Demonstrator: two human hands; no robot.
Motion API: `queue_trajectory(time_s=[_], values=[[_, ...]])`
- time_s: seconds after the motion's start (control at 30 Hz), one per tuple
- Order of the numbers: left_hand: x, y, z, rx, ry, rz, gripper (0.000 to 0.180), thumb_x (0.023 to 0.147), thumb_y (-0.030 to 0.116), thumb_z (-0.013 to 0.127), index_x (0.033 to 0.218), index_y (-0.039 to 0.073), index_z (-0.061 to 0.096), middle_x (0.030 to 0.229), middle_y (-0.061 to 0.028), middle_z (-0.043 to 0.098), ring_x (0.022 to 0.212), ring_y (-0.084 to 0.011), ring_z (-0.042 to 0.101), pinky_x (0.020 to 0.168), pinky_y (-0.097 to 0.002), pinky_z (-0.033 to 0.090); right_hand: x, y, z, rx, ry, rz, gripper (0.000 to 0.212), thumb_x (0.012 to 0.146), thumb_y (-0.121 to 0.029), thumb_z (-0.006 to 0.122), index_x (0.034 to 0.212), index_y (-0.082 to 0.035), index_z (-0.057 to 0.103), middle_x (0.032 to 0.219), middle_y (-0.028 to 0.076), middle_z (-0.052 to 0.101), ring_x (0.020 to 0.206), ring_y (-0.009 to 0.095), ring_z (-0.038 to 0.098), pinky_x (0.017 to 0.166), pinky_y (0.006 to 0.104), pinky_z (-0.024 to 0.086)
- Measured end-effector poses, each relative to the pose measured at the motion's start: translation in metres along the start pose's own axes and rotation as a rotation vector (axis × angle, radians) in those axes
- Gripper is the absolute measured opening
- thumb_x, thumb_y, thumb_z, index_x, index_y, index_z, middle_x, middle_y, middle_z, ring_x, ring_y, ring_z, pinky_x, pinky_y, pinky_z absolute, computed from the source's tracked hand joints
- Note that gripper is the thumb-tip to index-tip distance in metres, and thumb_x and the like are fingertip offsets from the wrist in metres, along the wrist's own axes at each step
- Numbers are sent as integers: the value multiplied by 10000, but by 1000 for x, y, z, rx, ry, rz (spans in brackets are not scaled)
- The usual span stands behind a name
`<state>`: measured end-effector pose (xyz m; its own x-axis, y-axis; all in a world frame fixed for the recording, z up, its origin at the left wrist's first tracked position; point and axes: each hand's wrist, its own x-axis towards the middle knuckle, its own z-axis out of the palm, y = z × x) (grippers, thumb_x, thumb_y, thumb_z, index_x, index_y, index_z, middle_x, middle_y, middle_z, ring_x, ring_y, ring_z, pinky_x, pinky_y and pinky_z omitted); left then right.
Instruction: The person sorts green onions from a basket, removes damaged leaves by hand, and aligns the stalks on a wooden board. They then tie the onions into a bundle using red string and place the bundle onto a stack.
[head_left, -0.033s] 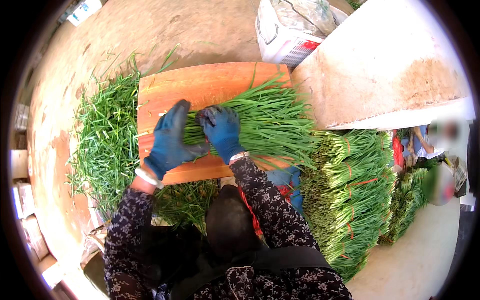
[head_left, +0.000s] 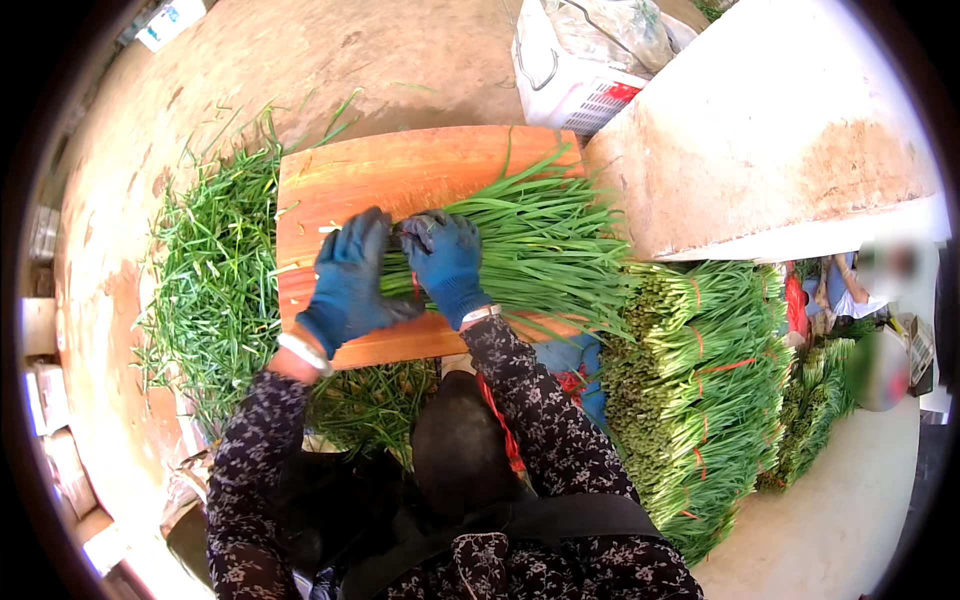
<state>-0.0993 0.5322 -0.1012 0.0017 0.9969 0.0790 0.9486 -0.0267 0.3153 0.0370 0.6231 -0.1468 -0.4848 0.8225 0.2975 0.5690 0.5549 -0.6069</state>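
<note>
A bunch of garlic chives lies across the orange wooden board, its leaves fanning to the right. My right hand, in a blue glove with darkened fingertips, is closed over the bunch near its stem end. A bit of red band shows beside that hand, partly hidden by it. My left hand, gloved alike, is curved around the stem end from the left. Its thumb and fingers stay apart, with stems showing between them. The cut ends of the stems are hidden behind the left palm.
Loose green leaves are heaped left of the board. Banded chive bunches are stacked at the right. A white block stands at the far right, beside a white basket. Another person's arm shows at the right edge.
My left hand has shifted slightly right, closer to my right hand, and its fingers have tilted. More of the red band shows now. The right hand stays on the bunch.
</note>
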Motion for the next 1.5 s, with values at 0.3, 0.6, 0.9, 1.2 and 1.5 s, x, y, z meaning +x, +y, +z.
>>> queue_trajectory(time_s=[0.3, 0.6, 0.9, 1.2, 1.5], values=[[7, -39, 70, 694, -32, -30, 1128, 576, 635, 720, 1435, 27, 315, 1295, -118, 476, 1173, -281, 447, 983, -468, 339, -79, -66, -34, 254, -25, -600, 182, 720, -163, 702, 895, -149, 655, 937, 36, 601, 963, 282, 540, 894, 445, 417], [5, 12, 22, 337, -169, -118, 1203, 559, 647, 772, 1463, 45, 255, 1352, -163, 423, 1253, -347, 384, 1041, -533, 261, -55, 39, -103, -183, 226, -75, 332, 821, -203, 653, 1143, -133, 625, 1122, 62, 595, 1033, 273, 530, 888, 440, 396], [9, 16, -7, 248, -208, 14, 1116, 554, 494, 803, 1487, 168, 283, 1370, -185, 424, 1232, -376, 414, 1015, -524, 331, -92, 64, -81, -253, 181, -127, 394, 796, -157, 668, 1188, -179, 648, 1155, 33, 607, 1035, 280, 540, 899, 426, 402], [48, 81, 20, -19, 80, 330, 574, 713, 167, 647, 1267, 78, 528, 1237, -119, 530, 1129, -311, 496, 982, -480, 375, -93, 79, -86, -27, 162, -96, 402, 825, -170, 655, 1225, -162, 612, 1111, 46, 611, 956, 275, 575, 867, 435, 437], [34, 90, 63, 102, 213, 338, 558, 742, 207, 637, 1284, 114, 544, 1210, -78, 516, 1123, -282, 470, 1005, -483, 354, -73, 114, -125, -164, -9, 291, 343, 841, -208, 666, 1175, -135, 632, 914, 146, 647, 782, 300, 644, 697, 397, 521]])
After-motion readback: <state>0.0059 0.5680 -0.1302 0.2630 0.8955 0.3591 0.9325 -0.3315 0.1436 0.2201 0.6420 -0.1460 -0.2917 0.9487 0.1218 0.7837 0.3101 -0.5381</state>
